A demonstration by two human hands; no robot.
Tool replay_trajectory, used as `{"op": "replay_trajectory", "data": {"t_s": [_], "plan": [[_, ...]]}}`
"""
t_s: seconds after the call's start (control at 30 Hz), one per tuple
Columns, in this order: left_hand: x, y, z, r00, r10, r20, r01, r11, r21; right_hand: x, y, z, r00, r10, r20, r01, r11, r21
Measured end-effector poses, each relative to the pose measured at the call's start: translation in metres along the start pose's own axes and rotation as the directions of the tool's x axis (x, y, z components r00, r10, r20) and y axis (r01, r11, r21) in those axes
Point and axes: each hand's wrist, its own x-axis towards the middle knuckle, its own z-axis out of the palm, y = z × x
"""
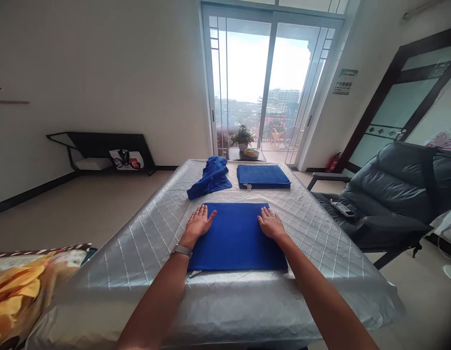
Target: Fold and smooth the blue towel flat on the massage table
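Has L hand (199,223) & R hand (272,223) flat along opp. edges of folded blue cloth (236,238), btwn & partly under fingers; holds fingers straight, thumbs angled in, gripping nothing. Sees crumpled blue cloth (213,176) just past L fingertips, folded blue stack (264,175) past R fingertips, w/ silver cover (138,243) under all.

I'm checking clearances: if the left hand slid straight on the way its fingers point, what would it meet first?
Beyond the folded blue cloth it touches, the left hand would likely meet the crumpled blue cloth first, though depth is unclear.
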Motion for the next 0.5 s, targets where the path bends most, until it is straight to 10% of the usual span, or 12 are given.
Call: {"op": "replay_trajectory", "data": {"t_s": [0.5], "plan": [[-0.001,-0.012,-0.006,0.997,-0.031,-0.067,0.039,0.992,0.121,0.031,0.008,0.01,0.998,0.001,-0.068,0.003,0.998,0.06]]}}
